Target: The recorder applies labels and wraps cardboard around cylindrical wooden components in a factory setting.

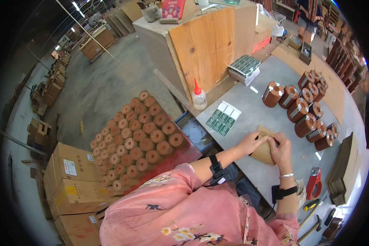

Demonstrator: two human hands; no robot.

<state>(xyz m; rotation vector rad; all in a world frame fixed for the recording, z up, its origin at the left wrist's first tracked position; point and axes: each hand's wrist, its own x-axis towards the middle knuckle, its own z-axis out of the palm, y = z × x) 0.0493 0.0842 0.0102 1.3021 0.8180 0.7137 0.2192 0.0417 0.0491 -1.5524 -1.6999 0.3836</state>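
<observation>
Both hands meet over a small flat piece of brown cardboard [263, 155] on the grey table [244, 107]. The fingers of my left hand [252, 143] are pinched together at its upper edge. Bent over its right side, my right hand [280, 151] grips it with thumb and fingers close to the left fingertips. Whether a smaller thing sits between the fingertips is hidden. Just beyond the left hand lies a partly used sheet of green labels [224, 119]. Several reddish-brown cylinders with centre holes and pale labels [297, 110] stand to the right.
A red-capped bottle [199, 98] and a stack of green label sheets [244, 69] stand at the back. Right of me lie a red tape dispenser [314, 183], a yellow cutter [311, 205], a hammer [311, 229] and folded cardboard [342, 170]. Many cylinders [137, 135] fill the left side.
</observation>
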